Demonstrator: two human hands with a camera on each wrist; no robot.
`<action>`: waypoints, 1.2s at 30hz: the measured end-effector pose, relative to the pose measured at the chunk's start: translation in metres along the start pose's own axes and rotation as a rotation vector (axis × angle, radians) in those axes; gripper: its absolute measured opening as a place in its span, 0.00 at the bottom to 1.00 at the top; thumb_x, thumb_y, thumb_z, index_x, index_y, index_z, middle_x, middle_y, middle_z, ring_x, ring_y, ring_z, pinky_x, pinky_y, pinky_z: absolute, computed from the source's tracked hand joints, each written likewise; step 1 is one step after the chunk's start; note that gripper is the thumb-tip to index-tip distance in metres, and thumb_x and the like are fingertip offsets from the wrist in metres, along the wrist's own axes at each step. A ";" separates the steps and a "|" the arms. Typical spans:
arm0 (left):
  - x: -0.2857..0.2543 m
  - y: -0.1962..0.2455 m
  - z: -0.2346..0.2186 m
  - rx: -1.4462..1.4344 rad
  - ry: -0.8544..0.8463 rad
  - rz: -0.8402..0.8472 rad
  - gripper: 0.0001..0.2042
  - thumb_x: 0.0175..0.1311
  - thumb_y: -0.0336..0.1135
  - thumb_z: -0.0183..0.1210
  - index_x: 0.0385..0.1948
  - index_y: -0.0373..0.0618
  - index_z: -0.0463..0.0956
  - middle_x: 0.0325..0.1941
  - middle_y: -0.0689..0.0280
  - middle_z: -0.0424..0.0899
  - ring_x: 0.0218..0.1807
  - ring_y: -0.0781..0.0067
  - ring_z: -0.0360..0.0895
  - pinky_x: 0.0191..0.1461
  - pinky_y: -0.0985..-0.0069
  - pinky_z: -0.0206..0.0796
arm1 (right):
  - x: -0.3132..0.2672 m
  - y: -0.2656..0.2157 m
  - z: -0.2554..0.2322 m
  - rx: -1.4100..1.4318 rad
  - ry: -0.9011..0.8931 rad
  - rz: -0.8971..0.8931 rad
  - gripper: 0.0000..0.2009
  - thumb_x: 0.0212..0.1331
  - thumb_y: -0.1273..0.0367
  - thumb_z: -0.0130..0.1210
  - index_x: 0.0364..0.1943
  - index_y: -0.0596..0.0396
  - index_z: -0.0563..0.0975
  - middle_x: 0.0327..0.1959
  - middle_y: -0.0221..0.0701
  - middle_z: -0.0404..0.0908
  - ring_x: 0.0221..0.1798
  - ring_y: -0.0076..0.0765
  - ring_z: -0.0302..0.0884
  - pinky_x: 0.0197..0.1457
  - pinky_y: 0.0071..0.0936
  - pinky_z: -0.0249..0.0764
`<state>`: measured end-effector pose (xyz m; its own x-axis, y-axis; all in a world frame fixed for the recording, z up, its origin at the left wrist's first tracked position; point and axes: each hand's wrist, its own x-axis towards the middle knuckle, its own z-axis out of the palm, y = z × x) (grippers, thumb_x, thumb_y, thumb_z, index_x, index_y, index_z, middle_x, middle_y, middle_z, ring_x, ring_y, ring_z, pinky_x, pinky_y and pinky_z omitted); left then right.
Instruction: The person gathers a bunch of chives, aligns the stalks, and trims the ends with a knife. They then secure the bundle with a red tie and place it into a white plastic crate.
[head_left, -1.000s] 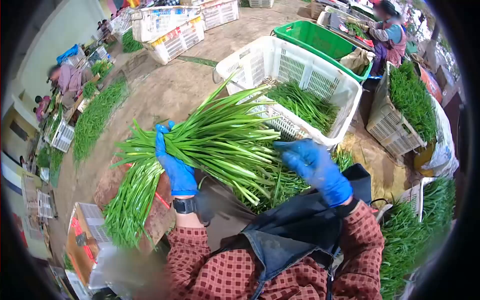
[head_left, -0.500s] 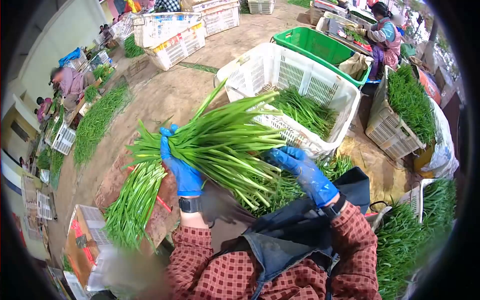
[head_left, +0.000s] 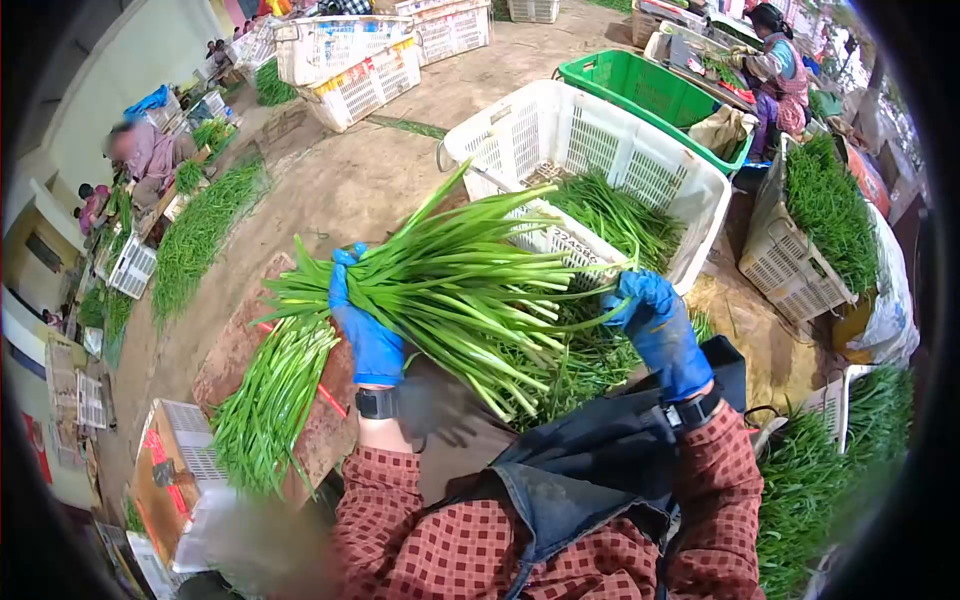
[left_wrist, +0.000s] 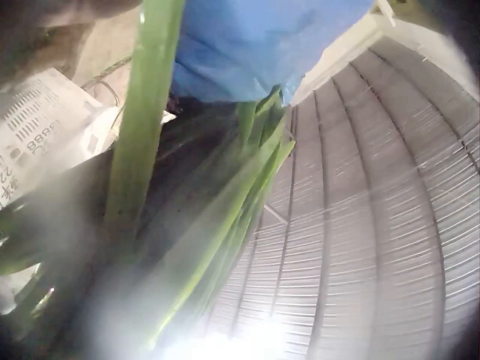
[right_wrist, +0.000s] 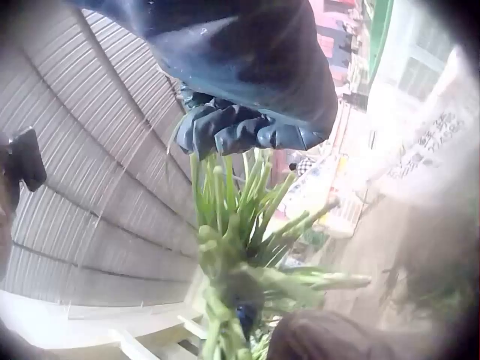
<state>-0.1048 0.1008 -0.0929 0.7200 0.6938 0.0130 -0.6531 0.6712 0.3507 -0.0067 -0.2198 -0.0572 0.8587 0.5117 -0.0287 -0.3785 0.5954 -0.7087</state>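
In the head view my left hand (head_left: 365, 335), in a blue glove, grips a thick bunch of garlic chives (head_left: 465, 290) near its leafy part. The pale cut ends of the bunch fan out to the right. My right hand (head_left: 655, 335), also gloved, pinches a thin chive strand (head_left: 600, 318) just beyond those ends. The right wrist view shows the curled gloved fingers (right_wrist: 240, 135) close over the stem ends (right_wrist: 247, 202). A second pile of chives (head_left: 275, 395) lies left on a reddish-brown board (head_left: 235, 365). Loose chives (head_left: 590, 375) lie under the bunch.
Ahead stands a white crate (head_left: 715, 215) with chives inside, and behind it a green crate (head_left: 625, 75). More filled crates stand on the right, one with chives (head_left: 830, 205). A cardboard box (head_left: 165, 480) sits at lower left. Other people sit at far left and right.
My right hand went in to the stem ends, then drew back to the right with a thin strand between its fingers. My left hand keeps holding the bunch, nearly in place.
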 end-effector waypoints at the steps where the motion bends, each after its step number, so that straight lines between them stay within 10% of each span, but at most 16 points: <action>1: 0.000 0.002 0.000 -0.003 0.008 0.001 0.08 0.65 0.40 0.52 0.35 0.54 0.80 0.46 0.66 0.82 0.46 0.67 0.78 0.55 0.62 0.70 | 0.000 -0.007 -0.001 -0.132 0.001 0.029 0.06 0.52 0.69 0.58 0.29 0.56 0.75 0.28 0.29 0.75 0.33 0.33 0.72 0.41 0.34 0.70; 9: 0.006 0.032 0.000 0.082 0.051 0.131 0.07 0.64 0.40 0.54 0.37 0.54 0.79 0.44 0.66 0.82 0.47 0.68 0.78 0.57 0.59 0.69 | 0.007 -0.068 -0.094 -0.308 0.053 -0.420 0.06 0.57 0.69 0.54 0.35 0.55 0.76 0.32 0.27 0.77 0.39 0.29 0.76 0.47 0.26 0.70; 10: 0.008 0.033 -0.005 0.082 0.046 0.160 0.07 0.64 0.40 0.54 0.37 0.53 0.79 0.44 0.66 0.82 0.49 0.67 0.76 0.59 0.58 0.67 | -0.007 -0.076 -0.069 -0.644 0.041 -0.597 0.07 0.60 0.70 0.52 0.39 0.56 0.76 0.36 0.28 0.78 0.42 0.29 0.76 0.49 0.26 0.71; 11: 0.007 0.032 -0.004 0.078 0.046 0.161 0.07 0.64 0.40 0.54 0.37 0.53 0.79 0.44 0.66 0.82 0.49 0.67 0.76 0.59 0.58 0.67 | -0.006 -0.094 -0.071 -0.551 -0.070 -0.416 0.08 0.62 0.69 0.50 0.42 0.55 0.75 0.38 0.28 0.78 0.42 0.27 0.76 0.48 0.25 0.71; 17: 0.006 -0.003 -0.009 0.004 0.077 0.063 0.08 0.64 0.42 0.54 0.39 0.55 0.79 0.49 0.66 0.79 0.51 0.68 0.74 0.58 0.63 0.66 | -0.012 -0.100 0.050 -0.428 -0.036 -0.711 0.14 0.63 0.62 0.50 0.50 0.52 0.73 0.41 0.30 0.78 0.40 0.24 0.75 0.41 0.23 0.72; 20: -0.013 -0.029 0.011 0.124 0.157 0.096 0.07 0.64 0.41 0.56 0.38 0.54 0.79 0.45 0.67 0.79 0.50 0.69 0.74 0.59 0.64 0.65 | 0.017 -0.098 0.131 -0.058 -0.503 -0.542 0.16 0.61 0.67 0.52 0.51 0.60 0.72 0.41 0.38 0.79 0.34 0.29 0.76 0.38 0.18 0.73; 22: -0.013 -0.035 0.001 0.062 0.127 0.098 0.09 0.65 0.39 0.54 0.42 0.50 0.78 0.45 0.68 0.80 0.52 0.69 0.73 0.61 0.65 0.64 | 0.038 -0.077 0.163 0.077 -0.380 -0.434 0.12 0.62 0.66 0.52 0.43 0.59 0.75 0.37 0.39 0.79 0.22 0.22 0.65 0.24 0.15 0.63; 27: -0.032 -0.035 0.012 0.219 0.058 0.107 0.15 0.71 0.40 0.45 0.54 0.49 0.69 0.61 0.62 0.71 0.63 0.66 0.65 0.67 0.60 0.58 | 0.074 -0.025 0.207 -0.038 -0.617 -0.233 0.11 0.62 0.62 0.52 0.40 0.53 0.74 0.34 0.35 0.80 0.26 0.20 0.70 0.28 0.17 0.64; 30: -0.031 -0.031 0.005 0.118 -0.197 0.090 0.24 0.71 0.46 0.41 0.65 0.51 0.51 0.71 0.59 0.55 0.72 0.59 0.51 0.72 0.57 0.48 | 0.068 0.016 0.196 -0.093 -0.327 0.018 0.12 0.64 0.59 0.50 0.39 0.53 0.73 0.32 0.31 0.79 0.28 0.20 0.71 0.28 0.16 0.65; 36: -0.020 -0.019 -0.011 -0.019 -0.344 0.076 0.20 0.69 0.49 0.43 0.57 0.53 0.66 0.71 0.57 0.56 0.73 0.54 0.48 0.74 0.54 0.42 | 0.036 0.083 0.101 -0.257 -0.097 0.148 0.14 0.63 0.59 0.51 0.35 0.57 0.77 0.29 0.32 0.82 0.25 0.22 0.74 0.26 0.19 0.66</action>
<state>-0.1096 0.0770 -0.1098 0.7039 0.6155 0.3544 -0.7098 0.6281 0.3189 -0.0424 -0.0897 -0.0458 0.7594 0.6448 -0.0862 -0.3864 0.3405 -0.8572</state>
